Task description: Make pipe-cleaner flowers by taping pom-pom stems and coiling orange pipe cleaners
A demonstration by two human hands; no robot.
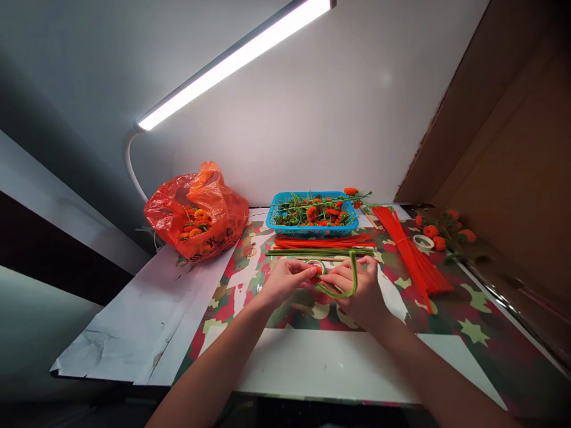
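Over the middle of the table my left hand (285,282) is closed, with thumb and finger pinching a small orange piece (318,270), perhaps a flower head of pipe cleaner. My right hand (359,290) is closed beside it around a green pipe cleaner (354,273). That pipe cleaner curves below the fingers and bends upward at its free end. The fingertips of both hands nearly meet, and they hide where the orange and green parts join. Just behind them lies a roll of tape (317,263), partly covered by the fingers.
Green stems (321,252) and red pipe cleaners (323,241) lie before a blue basket (273,223) of orange flowers. A red plastic bag (232,208) stands left. On the right are a red bundle (401,244), another tape roll (423,242) and more flowers (430,231). A lamp (241,62) hangs above.
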